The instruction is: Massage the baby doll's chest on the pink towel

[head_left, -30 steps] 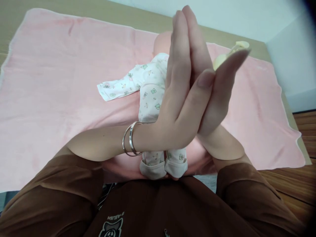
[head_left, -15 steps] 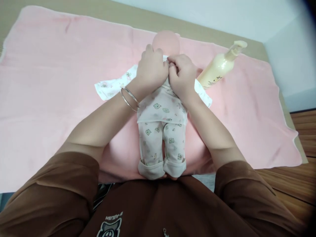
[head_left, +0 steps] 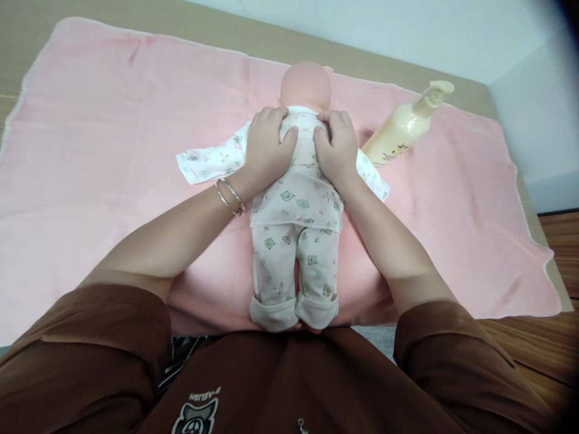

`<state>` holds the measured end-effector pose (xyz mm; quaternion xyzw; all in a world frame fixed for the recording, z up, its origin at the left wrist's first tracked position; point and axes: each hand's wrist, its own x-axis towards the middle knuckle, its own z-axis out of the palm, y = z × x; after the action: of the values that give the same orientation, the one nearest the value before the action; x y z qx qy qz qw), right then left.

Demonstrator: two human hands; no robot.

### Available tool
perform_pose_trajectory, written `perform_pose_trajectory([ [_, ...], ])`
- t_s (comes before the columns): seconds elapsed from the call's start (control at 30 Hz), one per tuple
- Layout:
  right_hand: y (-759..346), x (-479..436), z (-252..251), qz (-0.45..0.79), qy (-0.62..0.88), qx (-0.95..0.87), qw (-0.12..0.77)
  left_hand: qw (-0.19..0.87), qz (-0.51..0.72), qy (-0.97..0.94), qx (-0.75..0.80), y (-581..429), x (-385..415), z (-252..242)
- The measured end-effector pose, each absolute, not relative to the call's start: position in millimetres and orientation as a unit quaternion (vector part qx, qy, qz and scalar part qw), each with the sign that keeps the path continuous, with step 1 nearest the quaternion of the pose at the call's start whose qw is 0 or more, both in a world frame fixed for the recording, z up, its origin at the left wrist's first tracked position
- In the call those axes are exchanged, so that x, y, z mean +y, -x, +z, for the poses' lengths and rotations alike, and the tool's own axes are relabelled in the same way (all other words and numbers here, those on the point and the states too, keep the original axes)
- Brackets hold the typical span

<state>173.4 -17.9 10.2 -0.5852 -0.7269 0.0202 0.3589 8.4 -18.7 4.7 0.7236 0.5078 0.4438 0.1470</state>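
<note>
A baby doll (head_left: 306, 87) lies with its bald head away from me and its feet at my front. It wears a white printed top (head_left: 294, 196) and matching trousers (head_left: 274, 265) with turned-up cuffs. My left hand (head_left: 270, 144) rests on the left side of the doll's upper body, thumb apart from the fingers. On the right side, my right hand (head_left: 337, 144) lies likewise, its thumb on the cloth and its fingers over the shoulder. Neither hand grasps anything that I can see. The doll's left-hand sleeve stretches out flat; the right one is partly behind my wrist.
A pale yellow pump bottle (head_left: 398, 134) is close to the right of the doll. Under both spreads a pink cloth (head_left: 113, 132) on a tan table (head_left: 362, 63). A white wall (head_left: 407, 30) rises behind, and wooden flooring (head_left: 538, 337) shows at the lower right.
My hands have parted from the middle of the doll's upper back to its two sides, and the fingers have opened. The top's upper middle now shows. The doll and bottle stay in place.
</note>
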Motion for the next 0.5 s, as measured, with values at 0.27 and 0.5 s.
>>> perform_pose_trajectory([
  [0.27,-147,-74,40,-0.065,0.58,-0.796,0.162,0.164,0.416,-0.707,0.548,-7,-1,-13],
  [0.5,-159,-54,44,0.034,0.492,-0.852,0.175,0.156,0.414,-0.701,0.559,-7,-8,-5],
])
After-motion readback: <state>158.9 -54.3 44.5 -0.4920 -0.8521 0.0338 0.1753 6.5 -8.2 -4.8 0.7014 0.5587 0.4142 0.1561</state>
